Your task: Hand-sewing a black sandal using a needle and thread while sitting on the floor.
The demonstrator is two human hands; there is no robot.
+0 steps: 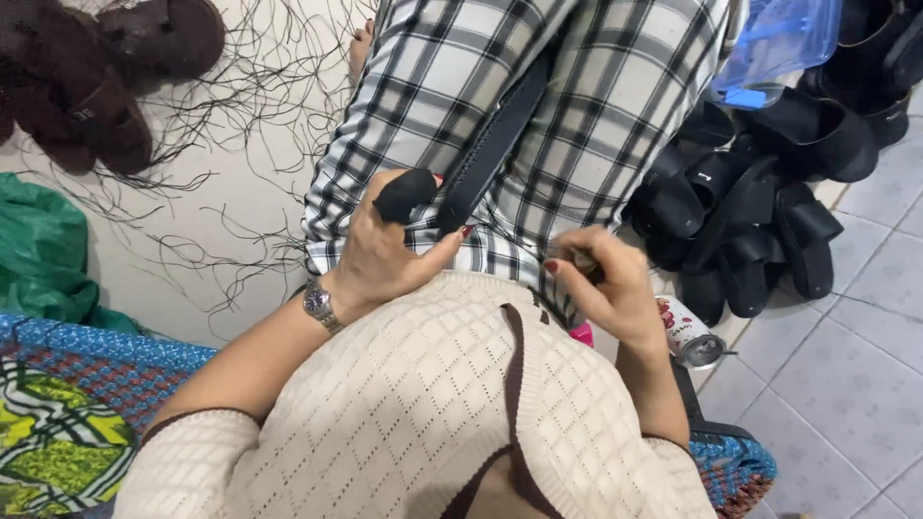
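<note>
My left hand (389,245) grips the near end of a long black strap (500,135) that runs up across my lap, which is covered by black-and-white checked cloth (577,86). A black cover (404,192) sits over that hand's forefinger. A wristwatch (318,306) is on the left wrist. My right hand (606,284) is closed, pinching a small dark object near the strap's lower end; what it is cannot be told.
A pile of black sandals (750,202) lies on the tiled floor at right, brown sandals (96,67) at top left. Loose black threads (240,144) litter the pale floor. A green bag (38,250), a small can (690,332) and a blue plastic bag (779,38) lie nearby.
</note>
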